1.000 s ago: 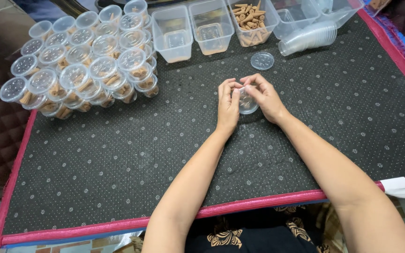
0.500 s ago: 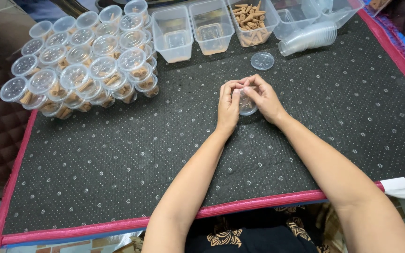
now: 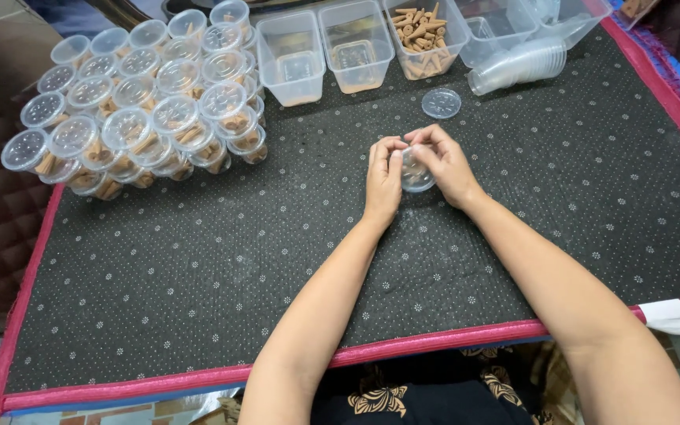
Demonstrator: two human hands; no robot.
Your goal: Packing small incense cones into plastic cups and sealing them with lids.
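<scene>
Dotted mat (image 3: 198,267): loose lid (image 3: 441,103) beyond, perhaps clear.

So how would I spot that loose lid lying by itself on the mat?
Start at the dark dotted mat and go to the row of clear tubs along its far edge. Just in front of them, beyond the hands, lies a small round clear lid. Unlike the lidded cups stacked left, it lies flat and alone.
</scene>
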